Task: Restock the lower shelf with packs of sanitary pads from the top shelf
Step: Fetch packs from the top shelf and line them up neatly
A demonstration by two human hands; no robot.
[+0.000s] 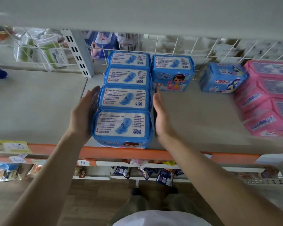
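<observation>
Item: row of four blue packs (124, 101) of sanitary pads, laid label-up in single file on a grey shelf (39, 103), running from the orange front edge (121, 151) at 6 o'clock back toward the white wire grid (178, 46) at 12 o'clock. Nearest pack (122, 126) sits at the shelf's front lip, with the next three touching end to end behind it. Left hand (84, 114): at 9 o'clock of the row, fingers straight, palm flat against the sides of the two nearest packs; grip loose, nothing clasped. Right hand (161, 115): at 3 o'clock of the row, fingers straight, palm facing the row just beside its side; grip likewise loose, nothing clasped. Adjacent stock: a fifth blue pack (172, 73) standing at 1 o'clock, beside the rearmost of the row; a further blue pack (222, 78) tilted at 2 o'clock; a block of pink packs (268, 98) at 3 o'clock, far end of the shelf. Behind the grid: green-and-white packets (39, 49) at 10 o'clock. Below the front edge: small dark sachets (145, 172) on a lower rail at 6 o'clock; contents too blurred to read.
</observation>
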